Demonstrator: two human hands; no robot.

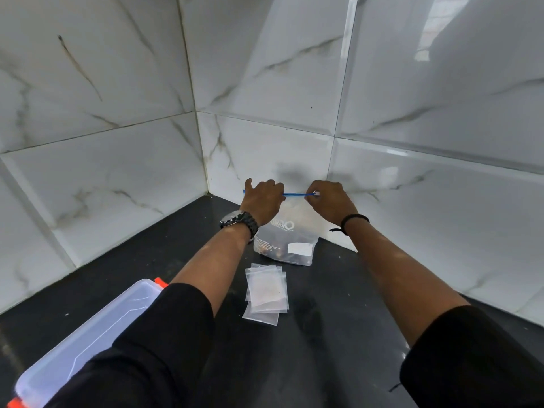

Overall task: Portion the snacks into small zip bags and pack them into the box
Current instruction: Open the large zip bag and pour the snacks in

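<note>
On black counter point(338, 334), translucent blue-zippered snack bag point(290, 245) stands upright

Lit evenly and fairly brightly, daylight cool in tone. Showed glare streaks on the glossy wall tiles point(412, 83) at upper right, with a window-like reflection there. Cast soft grey shadows on the tiles behind both hands. Bent tile lines strongly toward the edges, wide-angle. Stayed sharp at centre, softened at the lower sleeves point(164, 363). Kept the dark table point(323, 334) dull, faintly sheened.
</note>
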